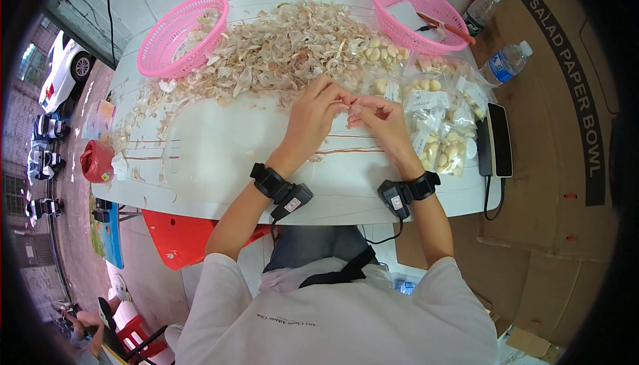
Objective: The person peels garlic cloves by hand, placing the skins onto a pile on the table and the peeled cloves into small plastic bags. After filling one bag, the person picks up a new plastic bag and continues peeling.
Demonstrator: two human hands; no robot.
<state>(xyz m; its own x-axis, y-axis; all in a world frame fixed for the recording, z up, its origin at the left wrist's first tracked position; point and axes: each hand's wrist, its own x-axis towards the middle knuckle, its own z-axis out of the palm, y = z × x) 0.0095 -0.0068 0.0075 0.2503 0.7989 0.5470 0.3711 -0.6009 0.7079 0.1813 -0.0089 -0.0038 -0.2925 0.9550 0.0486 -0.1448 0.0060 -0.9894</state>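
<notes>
My left hand (pixel 318 113) and my right hand (pixel 383 120) meet over the middle of the table, fingertips pinched together. Between them is a small pale piece, apparently a garlic clove (pixel 353 109), mostly hidden by the fingers. Just beyond my hands spreads a big heap of dry garlic skins (pixel 286 49). Loose peeled garlic cloves (pixel 385 52) lie at its right end. Close to my right hand are several clear bags of peeled garlic (pixel 452 152) with white labels.
Pink baskets stand at the back left (pixel 156 42) and back right (pixel 399 29); the right one holds a red-brown handled tool. Two water bottles (pixel 507 62), a phone-like device (pixel 499 140) and cardboard (pixel 552 185) are at right. A red bag (pixel 97 162) sits at the left edge.
</notes>
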